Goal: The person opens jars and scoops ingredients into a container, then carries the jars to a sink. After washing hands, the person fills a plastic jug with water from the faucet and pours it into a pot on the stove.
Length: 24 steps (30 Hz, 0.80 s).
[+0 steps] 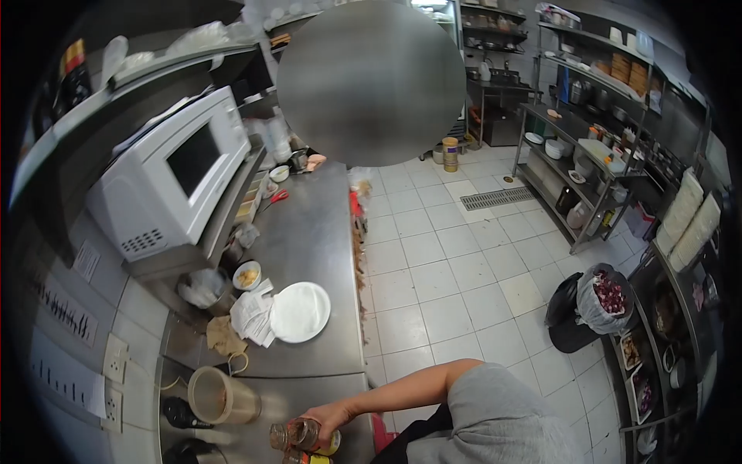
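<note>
A bare forearm reaches left from a grey short sleeve at the bottom. I take the hand at its end as my right hand [331,419], its fingers closed around a glass jar [307,435] with dark contents. Against it stands a second glass jar [279,437], and yellow labels show just below. These sit over the near steel counter [263,394]; whether the held jar touches it I cannot tell. To the left is a tall translucent plastic tub [224,396]. My left hand is out of view.
Farther along the counter are a white plate [300,312], crumpled papers [253,315], a small bowl [247,276] and red-handled scissors [278,196]. A microwave [174,166] stands on the left shelf. A lined black bin [595,309] stands right. A blurred oval hides the upper middle.
</note>
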{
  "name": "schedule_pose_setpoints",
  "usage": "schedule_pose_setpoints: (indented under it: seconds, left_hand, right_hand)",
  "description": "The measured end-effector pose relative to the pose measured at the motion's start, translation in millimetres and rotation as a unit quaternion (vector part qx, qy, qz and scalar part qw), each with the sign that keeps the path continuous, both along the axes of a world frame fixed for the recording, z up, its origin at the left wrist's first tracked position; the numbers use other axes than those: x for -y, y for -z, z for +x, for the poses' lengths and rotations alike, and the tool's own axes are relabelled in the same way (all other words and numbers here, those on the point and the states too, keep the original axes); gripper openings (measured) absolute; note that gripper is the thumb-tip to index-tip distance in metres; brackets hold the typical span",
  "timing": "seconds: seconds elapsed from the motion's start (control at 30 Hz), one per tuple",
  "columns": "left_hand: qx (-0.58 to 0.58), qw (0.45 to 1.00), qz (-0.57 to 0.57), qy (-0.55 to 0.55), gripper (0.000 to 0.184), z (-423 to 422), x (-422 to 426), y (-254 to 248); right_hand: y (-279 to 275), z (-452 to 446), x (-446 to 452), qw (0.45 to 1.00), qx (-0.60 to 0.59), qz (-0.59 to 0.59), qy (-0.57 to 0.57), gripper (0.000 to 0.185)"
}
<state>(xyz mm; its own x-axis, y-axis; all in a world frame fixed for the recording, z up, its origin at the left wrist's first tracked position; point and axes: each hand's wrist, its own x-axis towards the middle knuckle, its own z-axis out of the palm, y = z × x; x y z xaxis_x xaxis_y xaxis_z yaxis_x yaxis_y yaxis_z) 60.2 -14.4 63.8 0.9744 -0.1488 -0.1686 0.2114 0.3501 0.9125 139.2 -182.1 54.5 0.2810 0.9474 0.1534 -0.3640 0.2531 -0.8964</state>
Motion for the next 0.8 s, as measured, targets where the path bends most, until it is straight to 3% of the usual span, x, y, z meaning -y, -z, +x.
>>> schedule_pose_setpoints:
  seconds: [0.27,0.33,0.4,0.67,0.7,0.8]
  left_hand:
    - [-0.031,0.995,-0.039,0.089,0.087,64.0,123.1,-2.7]
    - [-0.038,0.991,-0.055,0.112,0.087,81.0,154.6,0.6]
    - [-0.012,0.997,0.005,0.076,0.088,103.0,200.4,-6.4]
    - [-0.061,0.980,-0.053,0.180,0.077,234.7,322.9,19.7]
    - [-0.056,0.980,-0.052,0.185,0.076,254.0,341.0,19.8]
    - [-0.050,0.972,-0.028,0.226,0.076,309.2,405.0,-9.0]
  right_hand:
    - [-12.8,81.7,159.5,0.994,0.083,-0.046,0.062,0.062]
    - [-7.9,105.9,201.5,0.995,0.053,-0.028,0.074,0.066]
    - [-26.8,120.8,253.5,0.991,0.053,-0.052,0.111,0.066]
    - [-20.9,208.9,404.4,0.975,0.063,-0.075,0.199,0.066]
    - [-24.4,223.0,422.5,0.966,0.110,-0.076,0.220,0.066]
    - [-33.6,262.0,474.8,0.961,0.098,-0.060,0.251,0.067]
